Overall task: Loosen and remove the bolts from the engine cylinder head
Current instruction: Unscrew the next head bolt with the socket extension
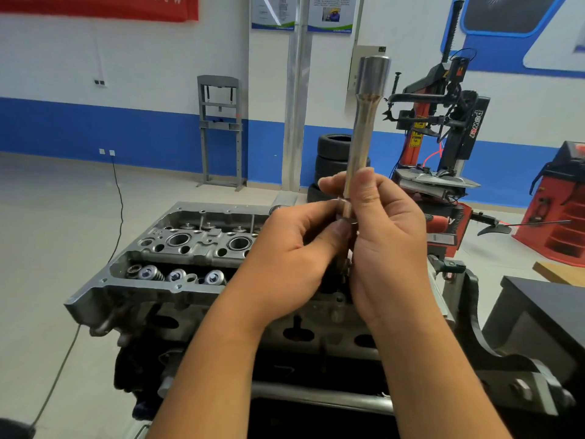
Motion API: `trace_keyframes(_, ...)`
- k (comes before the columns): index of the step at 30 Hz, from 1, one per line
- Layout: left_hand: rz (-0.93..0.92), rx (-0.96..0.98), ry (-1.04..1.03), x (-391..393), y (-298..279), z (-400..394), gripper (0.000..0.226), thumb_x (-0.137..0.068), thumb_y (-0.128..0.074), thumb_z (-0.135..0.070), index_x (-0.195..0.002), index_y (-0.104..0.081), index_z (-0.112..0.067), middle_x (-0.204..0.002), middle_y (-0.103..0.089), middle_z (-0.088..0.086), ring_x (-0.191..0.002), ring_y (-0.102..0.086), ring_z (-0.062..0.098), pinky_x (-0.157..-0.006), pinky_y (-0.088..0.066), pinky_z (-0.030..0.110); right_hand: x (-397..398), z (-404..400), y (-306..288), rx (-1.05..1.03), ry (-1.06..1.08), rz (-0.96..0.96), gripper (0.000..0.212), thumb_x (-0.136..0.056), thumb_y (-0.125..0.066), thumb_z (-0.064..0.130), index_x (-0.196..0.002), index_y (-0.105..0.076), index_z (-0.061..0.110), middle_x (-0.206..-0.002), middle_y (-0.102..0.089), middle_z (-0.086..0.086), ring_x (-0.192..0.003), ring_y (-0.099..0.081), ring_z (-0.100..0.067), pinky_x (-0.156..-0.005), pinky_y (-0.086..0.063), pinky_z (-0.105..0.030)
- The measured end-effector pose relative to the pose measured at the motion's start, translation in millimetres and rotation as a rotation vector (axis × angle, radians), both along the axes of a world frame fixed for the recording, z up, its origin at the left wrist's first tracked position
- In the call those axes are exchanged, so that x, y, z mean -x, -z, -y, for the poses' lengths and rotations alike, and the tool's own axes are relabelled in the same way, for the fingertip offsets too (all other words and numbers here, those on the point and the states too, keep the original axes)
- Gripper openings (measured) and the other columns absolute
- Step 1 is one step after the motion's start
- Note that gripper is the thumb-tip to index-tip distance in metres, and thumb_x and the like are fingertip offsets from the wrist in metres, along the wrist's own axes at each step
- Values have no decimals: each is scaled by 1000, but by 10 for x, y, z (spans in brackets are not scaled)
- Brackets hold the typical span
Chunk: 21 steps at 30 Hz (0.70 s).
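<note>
A long chrome socket (pixel 364 122) stands nearly upright in front of me, its wide end at the top. My right hand (pixel 386 236) grips its lower shaft with thumb and fingers. My left hand (pixel 294 248) pinches a small metal part at the socket's bottom end, mostly hidden by my fingers. Below both hands lies the grey engine cylinder head (pixel 177 248) with open valve springs and round bores. Its right half is hidden behind my hands and forearms.
A black engine stand bracket (pixel 493 353) sits at the right, with a dark table (pixel 550 312) beside it. A red tyre changer (pixel 443 137), stacked tyres (pixel 332 160) and a grey press frame (pixel 220 131) stand behind. A cable (pixel 118 198) runs across the floor at left.
</note>
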<state>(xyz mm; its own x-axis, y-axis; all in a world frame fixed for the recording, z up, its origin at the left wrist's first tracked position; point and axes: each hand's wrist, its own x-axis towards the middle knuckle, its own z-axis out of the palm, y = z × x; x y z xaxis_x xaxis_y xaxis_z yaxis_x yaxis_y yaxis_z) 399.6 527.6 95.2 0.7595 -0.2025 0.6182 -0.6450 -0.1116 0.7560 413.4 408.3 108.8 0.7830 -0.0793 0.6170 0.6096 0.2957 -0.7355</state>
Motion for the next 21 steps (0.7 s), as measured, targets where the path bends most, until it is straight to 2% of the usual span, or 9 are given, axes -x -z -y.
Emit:
trace_keyframes(2,9,3,-43,-8,-2,7,20,-105,-62,-15,-116,-76,-25,-99,-79,-4,-92,-74,10,-76,-59,25,-5,4,2,-26,-26,-32,32,-94,-60,48,-87,-78,23,-98,-77,-7,-100,-73,-24,-93,-60,-47)
trace_keyframes(4,19,8,-145,-29,19,46,18,-98,-72,-15,-110,-75,-29,-95,-78,-12,-90,-74,6,-74,-58,20,9,-6,-4,-63,-60,-57,33,-89,-66,50,-94,-76,19,-100,-77,-9,-101,-73,-30,-96,-58,-59)
trace_keyframes(6,33,8,-251,-41,47,83,18,-90,-81,-19,-101,-74,-32,-87,-76,-15,-79,-71,4,-66,-53,18,23,-13,-15,-68,-45,-61,42,-82,-72,50,-101,-69,13,-101,-77,-10,-103,-73,-37,-94,-56,-66)
trace_keyframes(9,44,-9,-209,-40,41,65,17,-93,-77,-21,-107,-75,-31,-91,-77,-12,-82,-73,9,-66,-57,24,26,-23,-22,-31,-6,-41,41,-83,-68,54,-95,-71,14,-101,-77,-8,-105,-72,-37,-96,-54,-67)
trace_keyframes(11,25,-37,-93,-19,18,36,18,-100,-67,-17,-115,-74,-27,-100,-78,-9,-97,-74,12,-80,-62,32,21,-24,-21,-14,0,-40,40,-86,-63,57,-88,-76,20,-101,-77,-9,-107,-71,-35,-97,-54,-66)
trace_keyframes(13,-1,-25,-53,-15,8,20,22,-103,-64,-12,-119,-73,-23,-105,-78,-8,-104,-74,12,-90,-61,35,17,-26,-19,-9,-4,-48,41,-86,-59,59,-85,-78,22,-102,-77,-10,-107,-71,-36,-97,-53,-67)
trace_keyframes(16,-8,33,-146,-14,18,45,22,-95,-76,-14,-115,-74,-24,-95,-78,-9,-93,-76,11,-83,-63,34,24,-23,-16,-65,-55,-71,39,-83,-67,55,-91,-76,18,-102,-76,-12,-102,-72,-37,-93,-57,-66)
trace_keyframes(18,-1,46,-221,-11,33,72,24,-89,-83,-17,-110,-75,-26,-90,-77,-9,-85,-76,12,-77,-65,35,32,-14,-19,-83,-58,-74,47,-82,-72,51,-101,-70,8,-101,-77,-11,-98,-74,-36,-86,-60,-63)
trace_keyframes(21,-20,30,-199,-11,27,60,26,-90,-81,-17,-113,-75,-29,-91,-78,-7,-84,-77,13,-76,-65,38,37,-16,-16,-65,-27,-72,55,-84,-67,51,-106,-66,1,-100,-78,-9,-100,-74,-39,-83,-61,-63)
